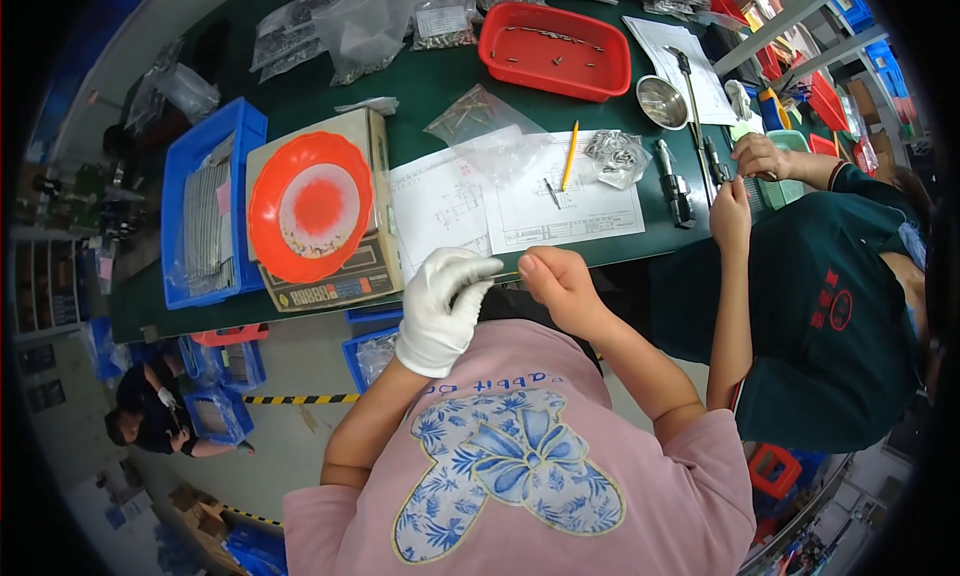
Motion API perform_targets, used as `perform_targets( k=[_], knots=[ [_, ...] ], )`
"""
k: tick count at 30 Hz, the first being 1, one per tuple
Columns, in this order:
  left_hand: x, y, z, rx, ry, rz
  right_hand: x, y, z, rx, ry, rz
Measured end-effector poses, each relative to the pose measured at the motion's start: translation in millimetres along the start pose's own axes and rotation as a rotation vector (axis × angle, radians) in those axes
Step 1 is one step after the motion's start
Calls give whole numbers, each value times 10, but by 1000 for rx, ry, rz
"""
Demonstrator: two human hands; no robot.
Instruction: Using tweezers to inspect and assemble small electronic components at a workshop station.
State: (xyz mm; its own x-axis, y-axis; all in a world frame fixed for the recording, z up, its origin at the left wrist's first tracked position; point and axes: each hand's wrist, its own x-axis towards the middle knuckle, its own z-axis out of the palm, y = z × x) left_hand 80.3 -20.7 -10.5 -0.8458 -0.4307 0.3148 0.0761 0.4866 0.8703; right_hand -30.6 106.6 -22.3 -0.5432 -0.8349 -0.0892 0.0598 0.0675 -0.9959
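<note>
My left hand (445, 308), in a white glove, is closed, thumb against fingertips. My bare right hand (562, 290) is closed in a pinch facing it. A thin sliver seems to lie between the fingertips, too small to name. Both hands are at the near edge of the green table (420, 111). Just beyond them lie printed drawing sheets (612, 219). On these rest a yellow pencil (571, 158), a small thin metal pin (552, 194), a clear bag of silvery metal parts (618, 160) and a clear bag with slender pins (478, 121).
To the left, an orange plate (262, 211) holding tiny pieces sits on a weighing scale (375, 146), beside a blue bin (252, 126). A red tray (500, 68) and metal bowl (661, 103) stand farther back. At right, a co-worker's hands (760, 158) work near black tools (680, 201).
</note>
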Motion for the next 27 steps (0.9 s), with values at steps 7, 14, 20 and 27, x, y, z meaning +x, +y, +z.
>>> perform_targets(
  k=[7, 14, 20, 27],
  knots=[
    [28, 95, -39, -135, -75, -116, 7, -25, -1, 393, -53, 230],
    [14, 69, -31, -243, -42, -260, 9, 39, -15, 11, -3, -43],
    [-1, 20, -89, -697, -60, -822, 66, -89, 5, -522, 83, -481],
    [4, 71, -69, -618, -26, -747, 4, -129, -101, -221, -86, 79]
  ],
)
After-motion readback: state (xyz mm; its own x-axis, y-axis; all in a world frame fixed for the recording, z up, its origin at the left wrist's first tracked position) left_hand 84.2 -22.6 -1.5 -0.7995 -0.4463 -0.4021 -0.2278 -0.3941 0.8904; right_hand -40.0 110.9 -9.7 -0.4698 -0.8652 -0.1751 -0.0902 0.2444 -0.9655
